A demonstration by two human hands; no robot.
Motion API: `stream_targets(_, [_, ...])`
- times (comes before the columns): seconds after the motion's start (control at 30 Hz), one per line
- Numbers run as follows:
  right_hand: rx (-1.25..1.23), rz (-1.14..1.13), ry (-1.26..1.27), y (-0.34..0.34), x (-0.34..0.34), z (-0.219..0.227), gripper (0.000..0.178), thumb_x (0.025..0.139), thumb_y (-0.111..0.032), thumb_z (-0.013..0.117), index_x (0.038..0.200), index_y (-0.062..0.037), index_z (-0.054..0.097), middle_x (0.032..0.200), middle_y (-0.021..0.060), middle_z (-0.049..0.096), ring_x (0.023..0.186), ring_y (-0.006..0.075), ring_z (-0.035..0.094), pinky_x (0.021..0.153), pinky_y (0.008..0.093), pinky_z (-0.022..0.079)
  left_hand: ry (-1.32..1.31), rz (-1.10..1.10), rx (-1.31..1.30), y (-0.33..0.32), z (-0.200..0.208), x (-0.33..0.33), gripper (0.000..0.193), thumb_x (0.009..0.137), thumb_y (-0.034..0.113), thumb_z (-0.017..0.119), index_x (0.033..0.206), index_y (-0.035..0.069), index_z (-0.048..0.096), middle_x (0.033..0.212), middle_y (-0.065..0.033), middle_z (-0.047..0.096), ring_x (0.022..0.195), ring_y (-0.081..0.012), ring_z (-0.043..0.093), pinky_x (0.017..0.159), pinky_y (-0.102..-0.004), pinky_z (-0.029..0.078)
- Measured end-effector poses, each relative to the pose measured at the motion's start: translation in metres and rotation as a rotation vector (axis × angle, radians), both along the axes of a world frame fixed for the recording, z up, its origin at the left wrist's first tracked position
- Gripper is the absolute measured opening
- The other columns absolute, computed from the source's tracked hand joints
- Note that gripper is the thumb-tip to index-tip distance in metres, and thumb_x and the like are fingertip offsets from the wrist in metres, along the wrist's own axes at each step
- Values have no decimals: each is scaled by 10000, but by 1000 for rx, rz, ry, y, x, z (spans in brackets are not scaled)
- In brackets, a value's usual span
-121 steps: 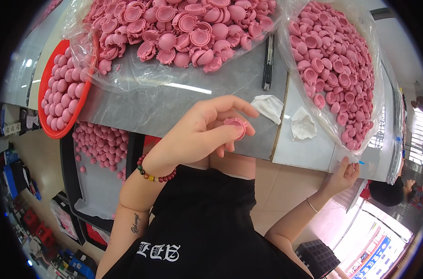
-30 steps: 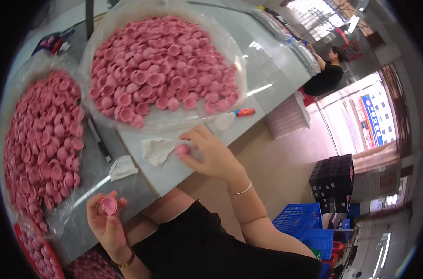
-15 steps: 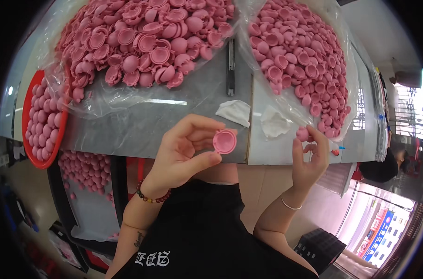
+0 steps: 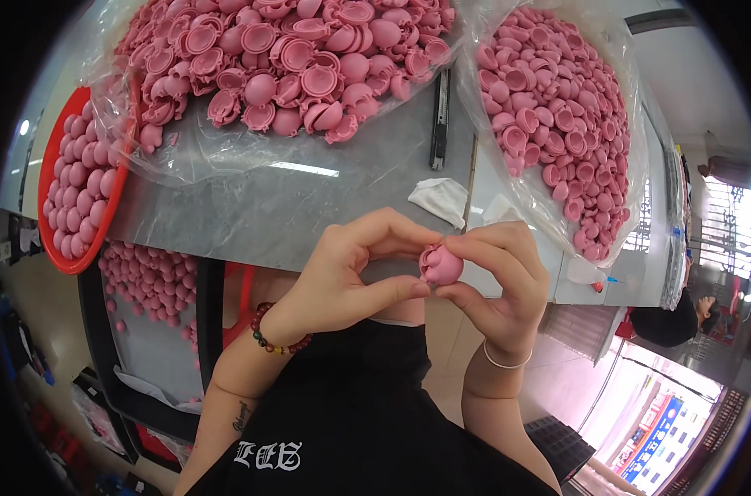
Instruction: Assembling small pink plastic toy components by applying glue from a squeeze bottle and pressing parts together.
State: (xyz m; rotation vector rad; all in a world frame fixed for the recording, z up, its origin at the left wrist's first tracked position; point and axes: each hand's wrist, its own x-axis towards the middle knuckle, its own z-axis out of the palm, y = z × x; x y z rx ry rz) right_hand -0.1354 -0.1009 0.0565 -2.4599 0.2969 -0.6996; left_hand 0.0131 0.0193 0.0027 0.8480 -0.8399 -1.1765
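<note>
Head view: both hands meet in front of the body at the near edge of the grey desk (image 4: 251,207), holding one small pink piece (image 4: 443,266) between them. The left hand (image 4: 342,273) pinches it between thumb and fingers, with the palm hollow; the right hand (image 4: 503,277) closes on the opposite side in a similar fingertip pinch. Held this way, presumably for fine control, the piece leaves much of its surface exposed: a smooth, rounded side to the right and an uneven, notched side to the left.

Beyond lie two heaps of pink shells, the left heap (image 4: 260,62) with ringed rims and small tabs, the right heap (image 4: 557,116) of plainer cups. Each rests on crinkled clear plastic, likely to keep loose, rolling parts together. The raised wall of the red tub (image 4: 76,264) probably serves the same end for its smooth, matte balls (image 4: 82,194). A slim black cutter (image 4: 439,120) lies between the heaps, near a limp, creased white cloth (image 4: 440,200). More balls (image 4: 148,281) sit lower left, inside a black-framed tray (image 4: 213,331).
</note>
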Motion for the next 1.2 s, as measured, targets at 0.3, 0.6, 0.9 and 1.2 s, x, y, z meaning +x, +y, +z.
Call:
stream_targets(0.3, [23,-56,-103,5,-1,-14,519,631,-361,793,967,-11,611,887,87,596,793,209,542,660,287,425,38,-6,39,0,2,1,406,735,-45,687,1097,-40,504,1048,-109,612,1031,-169,578,910,-285,436])
stream_targets(0.6, [-379,-39,-243,9,15,-26,378,667,-190,788,928,-21,574,914,120,595,810,266,590,683,329,506,208,-81,23,-2,2,6,409,757,-4,689,1115,-29,493,1082,-104,594,1036,-147,565,903,-265,412])
stream_targets(0.9, [114,0,-312,17,16,-35,400,771,-344,687,877,21,558,780,120,588,728,235,557,650,313,449,141,-12,-52,-2,-1,2,422,748,6,696,1121,-39,503,1094,-99,546,1049,-165,538,936,-318,432])
stream_targets(1.2, [165,-15,-339,21,17,-33,338,723,-236,744,889,18,596,838,94,601,744,233,569,667,314,460,127,18,5,-1,9,4,352,743,-39,657,1081,-45,557,1078,-112,564,1030,-176,554,944,-333,439])
